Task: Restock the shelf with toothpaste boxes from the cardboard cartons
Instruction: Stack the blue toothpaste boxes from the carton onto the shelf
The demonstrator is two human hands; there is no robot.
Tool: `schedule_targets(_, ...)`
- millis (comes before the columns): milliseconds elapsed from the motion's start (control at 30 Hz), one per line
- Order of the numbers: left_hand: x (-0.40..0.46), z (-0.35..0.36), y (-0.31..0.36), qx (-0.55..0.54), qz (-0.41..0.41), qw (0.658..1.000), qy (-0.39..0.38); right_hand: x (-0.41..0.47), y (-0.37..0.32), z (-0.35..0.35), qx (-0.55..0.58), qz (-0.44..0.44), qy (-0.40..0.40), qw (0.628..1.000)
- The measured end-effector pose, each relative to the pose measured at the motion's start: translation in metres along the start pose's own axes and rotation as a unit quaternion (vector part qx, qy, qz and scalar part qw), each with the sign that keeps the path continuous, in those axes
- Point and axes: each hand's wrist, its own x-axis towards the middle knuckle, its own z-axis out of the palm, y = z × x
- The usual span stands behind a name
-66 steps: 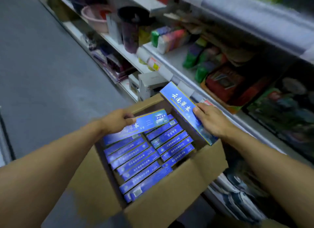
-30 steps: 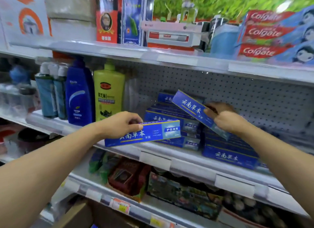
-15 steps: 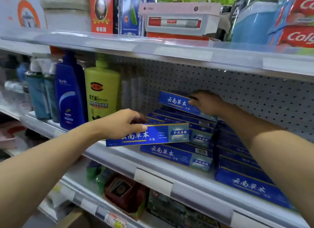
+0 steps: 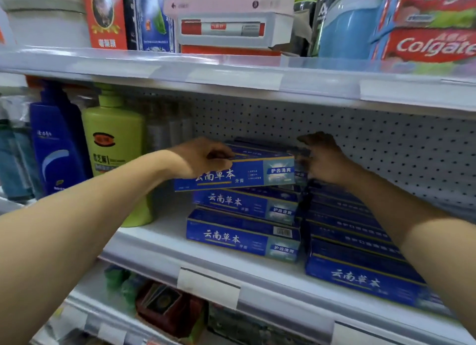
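Two bare forearms enter from the lower corners, without sleeves, watch, bracelets or gloves. Left hand (image 4: 203, 156) and right hand (image 4: 323, 159) are bare, with no rings visible on the fingers (image 4: 224, 155). The far parts of both hands lie in shadow; finer detail cannot be told.

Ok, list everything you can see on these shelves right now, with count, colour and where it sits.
held toothpaste box: one, blue, on top of the left stack
left stack: at least two more blue boxes, middle shelf
right stack: several blue boxes, exact count unclear, beside the left stack
green bottle: one, yellow-green, middle shelf, left of the stacks
blue bottle: one, dark blue, left of the green bottle
Colgate boxes: red, stacked, top shelf right
white box: one, top shelf centre
left hand: grips the held box's left end
right hand: fingers curled at its right end
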Motion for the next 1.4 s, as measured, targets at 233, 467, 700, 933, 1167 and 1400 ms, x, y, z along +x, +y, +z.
schedule_targets(233, 0.042, 0.013, 0.019, 0.075, 0.042, 0.996, -0.024, -0.045, 0.046, -0.005, 0.024, 0.065, -0.057, 0.996)
schedule_targets(467, 0.057, 0.032, 0.008, 0.113, 0.055, 0.992, 0.014, -0.076, 0.06, -0.008, 0.021, 0.098, -0.083, 0.992)
schedule_targets(700, 0.037, 0.035, 0.007, 0.179, 0.013, 0.98, 0.086, -0.092, 0.047, -0.008, 0.01, 0.102, -0.13, 0.986)
schedule_targets(933, -0.016, 0.015, 0.009, 0.211, -0.053, 0.973, 0.073, -0.119, -0.003, -0.023, -0.005, 0.072, -0.142, 0.987)
schedule_targets(1167, -0.111, 0.002, 0.002, 0.231, -0.093, 0.964, 0.089, -0.155, -0.08, -0.033, 0.009, 0.0, -0.122, 0.992)
schedule_targets(1400, -0.226, 0.014, -0.042, 0.207, -0.161, 0.964, 0.037, -0.19, -0.174, -0.004, 0.051, -0.085, -0.157, 0.983)
